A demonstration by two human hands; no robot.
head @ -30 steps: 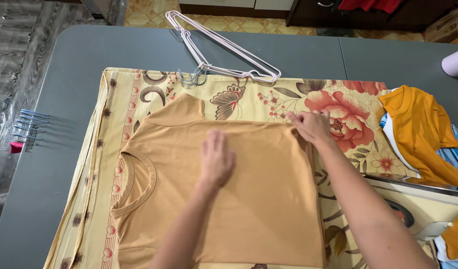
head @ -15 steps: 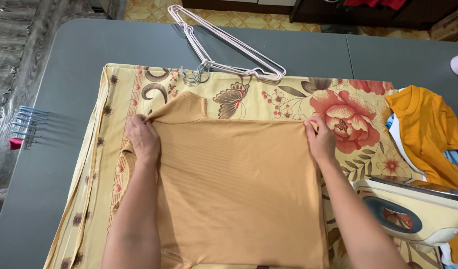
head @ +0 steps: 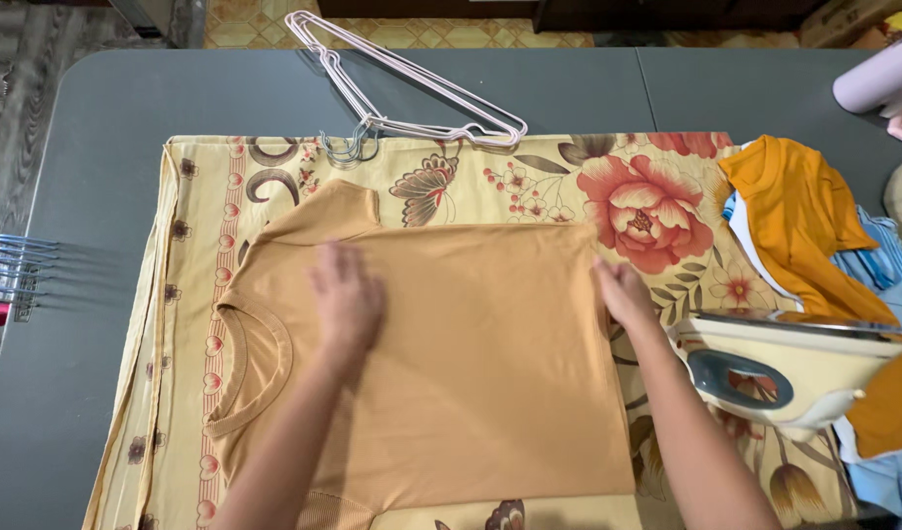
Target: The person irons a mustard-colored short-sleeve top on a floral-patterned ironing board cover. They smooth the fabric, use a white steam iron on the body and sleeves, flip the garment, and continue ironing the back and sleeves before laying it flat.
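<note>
A tan ribbed T-shirt (head: 471,363) lies folded on a yellow floral cloth (head: 530,182) spread over the grey table (head: 107,118). Its round neckline points left and one sleeve sticks up at the top left. My left hand (head: 346,297) rests flat and blurred on the shirt's upper left part, fingers together. At the shirt's right edge my right hand (head: 623,291) presses on the fabric, and I cannot tell whether it pinches it.
A cream clothes iron (head: 790,363) sits tilted just right of my right forearm. Orange and blue garments (head: 814,226) are piled at the right. White wire hangers (head: 402,83) lie at the table's far side. Blue hangers (head: 14,270) poke in at left.
My left hand left the shirt's left shoulder and slid right onto the body. My right hand stayed at the right edge. The view shifted, bringing the iron further in.
</note>
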